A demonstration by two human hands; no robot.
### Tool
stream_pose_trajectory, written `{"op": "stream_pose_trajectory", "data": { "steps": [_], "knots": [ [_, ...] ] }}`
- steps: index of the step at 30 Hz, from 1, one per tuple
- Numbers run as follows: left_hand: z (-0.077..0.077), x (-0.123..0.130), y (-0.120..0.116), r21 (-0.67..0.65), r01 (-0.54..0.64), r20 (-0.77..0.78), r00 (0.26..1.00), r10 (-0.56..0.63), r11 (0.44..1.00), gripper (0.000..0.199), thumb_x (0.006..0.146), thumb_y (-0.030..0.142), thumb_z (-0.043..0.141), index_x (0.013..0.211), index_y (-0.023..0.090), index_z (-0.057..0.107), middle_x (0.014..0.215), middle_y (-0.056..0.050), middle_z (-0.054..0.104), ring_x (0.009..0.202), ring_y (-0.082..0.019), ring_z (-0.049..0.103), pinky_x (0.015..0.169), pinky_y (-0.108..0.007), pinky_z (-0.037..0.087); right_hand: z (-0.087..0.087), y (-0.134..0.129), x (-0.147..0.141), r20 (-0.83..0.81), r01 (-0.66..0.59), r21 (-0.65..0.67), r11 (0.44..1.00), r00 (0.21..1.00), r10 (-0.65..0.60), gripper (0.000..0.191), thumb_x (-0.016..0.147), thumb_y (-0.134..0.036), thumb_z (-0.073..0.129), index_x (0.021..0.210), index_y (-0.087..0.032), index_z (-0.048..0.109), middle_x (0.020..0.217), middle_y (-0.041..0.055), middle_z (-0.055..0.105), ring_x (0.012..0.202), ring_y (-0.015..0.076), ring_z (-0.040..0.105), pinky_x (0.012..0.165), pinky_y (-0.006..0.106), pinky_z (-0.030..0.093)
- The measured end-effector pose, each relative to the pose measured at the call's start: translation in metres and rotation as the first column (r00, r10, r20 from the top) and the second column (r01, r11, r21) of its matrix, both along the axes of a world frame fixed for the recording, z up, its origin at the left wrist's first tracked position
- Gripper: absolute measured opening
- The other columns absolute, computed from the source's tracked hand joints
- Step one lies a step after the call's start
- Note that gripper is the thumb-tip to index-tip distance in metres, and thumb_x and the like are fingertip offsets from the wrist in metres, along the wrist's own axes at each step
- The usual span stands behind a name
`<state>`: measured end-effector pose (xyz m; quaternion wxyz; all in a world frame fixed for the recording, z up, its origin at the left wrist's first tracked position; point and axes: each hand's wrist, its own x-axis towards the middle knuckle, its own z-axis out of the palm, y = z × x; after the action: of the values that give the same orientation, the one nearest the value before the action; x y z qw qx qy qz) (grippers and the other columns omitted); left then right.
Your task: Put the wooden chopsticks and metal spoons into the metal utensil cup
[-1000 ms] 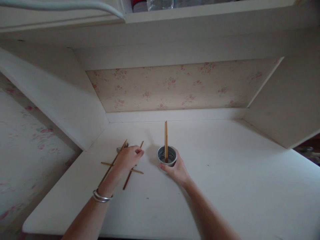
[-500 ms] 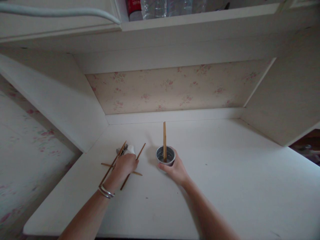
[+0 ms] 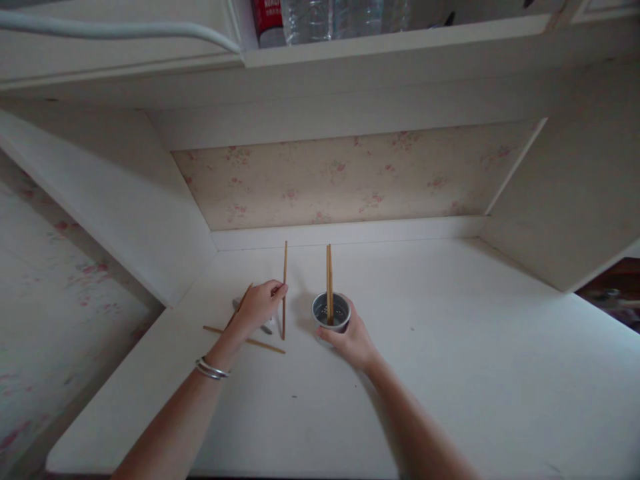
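Note:
Pinched in my left hand (image 3: 263,305) is a chopstick (image 3: 285,310), held nearly upright left of the cup. My right hand (image 3: 349,338) is wrapped round the right and near sides of a grey metal cup (image 3: 332,328). Two chopsticks (image 3: 329,277) stand together inside the cup, which has holes in its bottom. Beneath and beside my left hand lie another chopstick (image 3: 267,346), pointing across the table, and a slanted one (image 3: 245,301). Metal utensils (image 3: 267,329) are partly hidden under that hand.
The white table (image 3: 450,373) is enclosed by side panels (image 3: 575,180) and a low back ledge (image 3: 350,233). An overhead shelf (image 3: 400,43) holds clear bottles (image 3: 357,19) and a red container (image 3: 270,15). A white cable (image 3: 125,28) hangs at upper left.
My left hand has risen and moved slightly right, lifting the chopstick off the table and turning it more upright. My right hand and the cup have stayed in place.

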<state>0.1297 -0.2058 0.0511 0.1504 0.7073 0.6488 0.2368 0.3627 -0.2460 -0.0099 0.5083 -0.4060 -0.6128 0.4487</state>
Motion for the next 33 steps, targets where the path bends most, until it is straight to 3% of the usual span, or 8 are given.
{"op": "stream_pose_trajectory", "data": {
  "steps": [4, 7, 10, 16, 19, 22, 27, 33],
  "knots": [
    [-0.012, 0.002, 0.009, 0.045, -0.097, 0.337, 0.938, 0.077, 0.994, 0.041, 0.087, 0.052, 0.044, 0.099, 0.017, 0.061, 0.087, -0.006, 0.071, 0.072, -0.017, 0.066, 0.066, -0.026, 0.048, -0.001, 0.0, 0.0, -0.02, -0.003, 0.018, 1.0, 1.0, 0.004, 0.068, 0.064, -0.033, 0.082, 0.123, -0.024, 0.049, 0.116, 0.0068, 0.064, 0.105, 0.0246, 0.061, 0.097, 0.044, 0.045],
    [-0.01, 0.006, 0.01, 0.076, -0.113, 0.489, 0.87, 0.062, 0.991, 0.044, 0.085, 0.053, 0.047, 0.102, 0.015, 0.059, 0.088, -0.008, 0.071, 0.074, -0.017, 0.065, 0.062, -0.026, 0.048, -0.001, 0.001, 0.001, -0.012, 0.004, 0.022, 1.0, 1.0, -0.004, 0.071, 0.063, -0.034, 0.082, 0.124, -0.024, 0.049, 0.118, 0.0073, 0.063, 0.108, 0.0254, 0.06, 0.098, 0.045, 0.045],
    [0.01, 0.012, 0.006, 0.125, -0.123, 0.576, 0.817, 0.029, 0.984, 0.043, 0.084, 0.052, 0.052, 0.1, 0.013, 0.06, 0.087, -0.008, 0.07, 0.075, -0.017, 0.064, 0.062, -0.025, 0.049, -0.001, 0.001, 0.0, -0.01, 0.01, 0.011, 1.0, 1.0, -0.01, 0.072, 0.062, -0.035, 0.083, 0.125, -0.025, 0.049, 0.119, 0.0071, 0.063, 0.109, 0.0258, 0.06, 0.099, 0.045, 0.044],
    [0.063, 0.033, 0.001, 0.246, -0.117, 0.654, 0.752, -0.075, 0.962, 0.04, 0.084, 0.048, 0.055, 0.101, 0.012, 0.061, 0.087, -0.007, 0.071, 0.074, -0.015, 0.063, 0.062, -0.024, 0.048, 0.0, 0.0, 0.0, -0.015, 0.002, -0.002, 1.0, 1.0, -0.002, 0.07, 0.062, -0.035, 0.083, 0.123, -0.025, 0.05, 0.117, 0.0054, 0.064, 0.107, 0.0248, 0.061, 0.098, 0.044, 0.045],
    [0.073, 0.048, 0.004, 0.256, -0.052, 0.633, 0.764, -0.127, 0.965, 0.041, 0.084, 0.048, 0.054, 0.102, 0.012, 0.062, 0.088, -0.008, 0.071, 0.075, -0.015, 0.063, 0.06, -0.023, 0.047, 0.002, 0.0, 0.0, -0.015, -0.01, -0.004, 1.0, 1.0, 0.01, 0.069, 0.063, -0.032, 0.082, 0.123, -0.026, 0.049, 0.117, 0.005, 0.064, 0.107, 0.0242, 0.061, 0.098, 0.043, 0.045],
    [0.065, 0.06, 0.008, 0.228, 0.015, 0.57, 0.809, -0.146, 0.974, 0.04, 0.085, 0.049, 0.053, 0.099, 0.014, 0.064, 0.089, -0.008, 0.072, 0.076, -0.016, 0.064, 0.063, -0.024, 0.048, 0.005, -0.001, 0.001, -0.017, -0.018, 0.019, 1.0, 1.0, 0.018, 0.067, 0.064, -0.03, 0.082, 0.123, -0.026, 0.05, 0.116, 0.0054, 0.065, 0.106, 0.0242, 0.062, 0.098, 0.043, 0.045],
    [0.034, 0.072, 0.009, 0.127, 0.104, 0.39, 0.909, -0.146, 0.986, 0.036, 0.086, 0.047, 0.051, 0.092, 0.017, 0.07, 0.083, -0.004, 0.073, 0.074, -0.017, 0.064, 0.068, -0.027, 0.048, 0.007, -0.001, 0.002, -0.002, -0.011, 0.05, 0.999, 1.0, 0.011, 0.065, 0.065, -0.029, 0.08, 0.123, -0.025, 0.05, 0.116, 0.0057, 0.064, 0.105, 0.0242, 0.061, 0.097, 0.042, 0.046],
    [0.015, 0.077, 0.0, 0.12, 0.16, 0.254, 0.949, -0.186, 0.98, 0.032, 0.087, 0.041, 0.049, 0.083, 0.019, 0.072, 0.088, -0.003, 0.073, 0.083, -0.018, 0.065, 0.077, -0.026, 0.047, 0.007, -0.001, 0.001, -0.007, -0.002, 0.046, 0.999, 1.0, 0.002, 0.066, 0.064, -0.027, 0.08, 0.122, -0.025, 0.05, 0.115, 0.0052, 0.064, 0.104, 0.0239, 0.06, 0.095, 0.04, 0.046]
  ]
}}
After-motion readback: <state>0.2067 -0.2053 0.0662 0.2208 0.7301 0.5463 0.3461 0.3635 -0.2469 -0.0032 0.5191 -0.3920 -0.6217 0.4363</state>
